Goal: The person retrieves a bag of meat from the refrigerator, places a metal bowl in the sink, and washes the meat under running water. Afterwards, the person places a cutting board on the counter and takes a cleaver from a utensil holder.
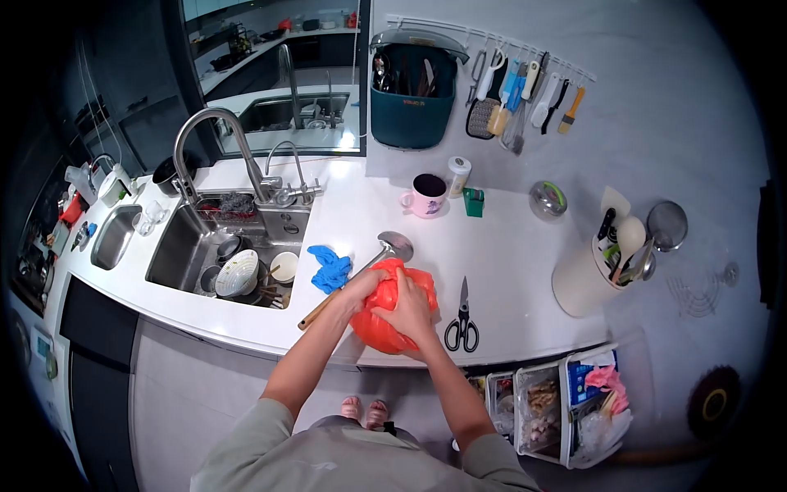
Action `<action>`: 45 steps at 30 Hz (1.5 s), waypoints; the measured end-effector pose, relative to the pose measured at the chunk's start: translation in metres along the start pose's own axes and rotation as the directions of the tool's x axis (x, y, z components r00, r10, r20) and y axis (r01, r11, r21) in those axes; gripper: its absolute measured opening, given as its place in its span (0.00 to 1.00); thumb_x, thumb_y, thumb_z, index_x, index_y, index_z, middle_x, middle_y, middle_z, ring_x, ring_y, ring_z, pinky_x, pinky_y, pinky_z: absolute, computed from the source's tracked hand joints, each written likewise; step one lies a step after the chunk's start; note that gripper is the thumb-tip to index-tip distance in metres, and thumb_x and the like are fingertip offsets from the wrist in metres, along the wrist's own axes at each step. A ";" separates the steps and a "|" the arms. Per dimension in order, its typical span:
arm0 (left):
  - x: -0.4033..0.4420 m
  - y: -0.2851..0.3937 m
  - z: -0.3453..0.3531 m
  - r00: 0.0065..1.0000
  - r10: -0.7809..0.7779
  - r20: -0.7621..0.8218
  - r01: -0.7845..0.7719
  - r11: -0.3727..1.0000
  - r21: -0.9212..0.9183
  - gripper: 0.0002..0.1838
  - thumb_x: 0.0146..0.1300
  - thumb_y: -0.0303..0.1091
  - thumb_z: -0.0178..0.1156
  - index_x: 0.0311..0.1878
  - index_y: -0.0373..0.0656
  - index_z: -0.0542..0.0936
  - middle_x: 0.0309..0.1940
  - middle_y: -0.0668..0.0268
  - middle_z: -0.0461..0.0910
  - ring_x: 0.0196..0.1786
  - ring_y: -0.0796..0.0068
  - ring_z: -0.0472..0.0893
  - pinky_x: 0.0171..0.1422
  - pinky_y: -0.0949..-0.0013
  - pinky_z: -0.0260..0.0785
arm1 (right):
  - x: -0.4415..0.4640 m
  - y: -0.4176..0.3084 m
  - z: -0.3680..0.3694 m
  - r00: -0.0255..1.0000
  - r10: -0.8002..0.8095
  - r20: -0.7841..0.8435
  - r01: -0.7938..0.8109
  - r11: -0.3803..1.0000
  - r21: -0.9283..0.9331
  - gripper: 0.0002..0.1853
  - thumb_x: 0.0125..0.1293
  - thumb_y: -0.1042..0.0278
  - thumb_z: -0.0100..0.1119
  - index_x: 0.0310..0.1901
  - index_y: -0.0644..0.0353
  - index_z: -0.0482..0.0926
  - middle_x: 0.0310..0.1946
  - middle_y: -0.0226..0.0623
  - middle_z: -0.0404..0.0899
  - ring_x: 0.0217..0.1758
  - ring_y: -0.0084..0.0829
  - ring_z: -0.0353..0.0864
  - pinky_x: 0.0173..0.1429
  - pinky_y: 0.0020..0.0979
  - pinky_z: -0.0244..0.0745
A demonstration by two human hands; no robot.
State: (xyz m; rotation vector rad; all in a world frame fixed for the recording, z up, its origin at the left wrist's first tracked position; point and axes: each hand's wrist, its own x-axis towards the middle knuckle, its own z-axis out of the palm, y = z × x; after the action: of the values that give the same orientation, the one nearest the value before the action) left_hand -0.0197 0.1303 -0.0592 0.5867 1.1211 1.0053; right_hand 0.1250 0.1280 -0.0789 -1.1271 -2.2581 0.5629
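A red plastic bag (381,334) sits bunched up near the counter's front edge, and both hands are on it. My left hand (367,285) grips the top of the bag from the left, its fingers partly hidden in the folds. From the right, my right hand (407,307) closes on the gathered plastic. What the bag contains cannot be seen. A ladle (397,245) with a wooden handle lies behind and left of the bag, passing under my left forearm. Beside it is a crumpled blue glove or cloth (329,269). Black-handled scissors (463,324) lie to the right.
At left, the sink (176,246) holds a white colander (238,273) and bowls. A pink mug (425,197), a white-capped container (459,174) and a green box (474,202) stand at the back. A utensil holder (584,283) stands right, above open storage bins (541,406).
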 end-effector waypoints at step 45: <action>-0.562 -0.258 -0.155 0.377 0.512 -0.772 -0.905 0.025 -0.425 0.33 0.64 0.60 0.48 0.62 0.43 0.66 0.61 0.59 0.67 0.61 0.62 0.70 0.64 0.54 0.66 | -0.236 -0.480 0.139 0.379 -0.885 0.271 -0.161 0.226 0.961 0.09 0.52 0.86 0.50 0.33 0.65 0.78 0.27 0.24 0.77 0.33 0.17 0.73 0.38 0.23 0.68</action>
State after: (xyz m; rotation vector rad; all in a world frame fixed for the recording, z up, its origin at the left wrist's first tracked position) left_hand -0.1230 -0.4988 -0.0678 0.0567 0.3841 2.5904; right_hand -0.1284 -0.3509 0.0274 0.7072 -1.9934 2.1498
